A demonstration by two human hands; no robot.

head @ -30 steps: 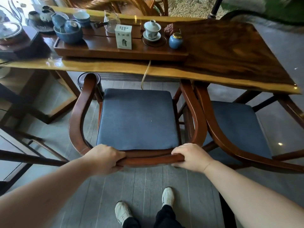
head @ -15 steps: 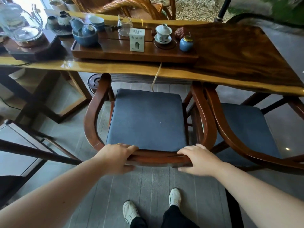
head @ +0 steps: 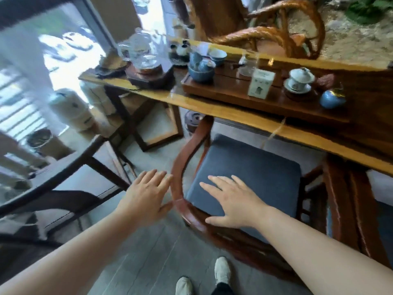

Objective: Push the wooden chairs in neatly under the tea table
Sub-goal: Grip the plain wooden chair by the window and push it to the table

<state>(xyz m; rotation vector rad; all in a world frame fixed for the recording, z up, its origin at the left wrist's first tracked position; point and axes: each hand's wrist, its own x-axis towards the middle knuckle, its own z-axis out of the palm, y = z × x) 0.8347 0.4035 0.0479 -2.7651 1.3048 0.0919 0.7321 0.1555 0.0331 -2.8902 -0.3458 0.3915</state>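
A wooden chair (head: pixel 184 167) with a curved red-brown back rail and a grey-blue seat cushion (head: pixel 246 167) stands with its front under the long wooden tea table (head: pixel 234 109). My left hand (head: pixel 146 196) hovers open just left of the chair's rail, its thumb close to the wood. My right hand (head: pixel 234 201) is open, fingers spread, above the near edge of the cushion and the rail. Neither hand grips anything. A second wooden chair (head: pixel 357 209) stands right beside the first, mostly cut off at the right edge.
A tea tray (head: pixel 244 94) with a white box, a lidded cup, a blue jar and a blue bowl sits on the table. A dark chair (head: pixel 70 167) stands at the left. A glass kettle (head: pixel 146 58) is on the table's left end. My feet are on grey floor tiles.
Both hands have let go of the chair's back rail and opened. The view has swung left, and the left hand has moved off the rail to its left side.
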